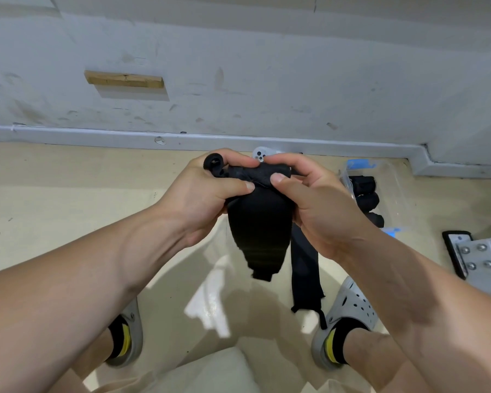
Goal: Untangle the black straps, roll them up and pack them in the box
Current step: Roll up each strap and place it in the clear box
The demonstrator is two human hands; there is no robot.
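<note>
A black strap (260, 231) is bunched between both hands in front of me, and its loose end hangs down toward the floor. My left hand (207, 194) grips the bunched top, thumb pressed on the fabric, with a small black round piece poking out above the fingers. My right hand (309, 199) pinches the same bunch from the right. A second black strap (305, 276) lies flat on the floor below my right hand. The clear plastic box (394, 188) with blue clips stands on the floor at the right, with rolled black straps (366, 198) inside.
A white phone (260, 154) lies on the floor by the wall, partly behind my hands. A metal bracket with bolts (474, 256) sits at the far right. My feet in grey clogs (349, 313) stand below. The grey wall and skirting run across the top.
</note>
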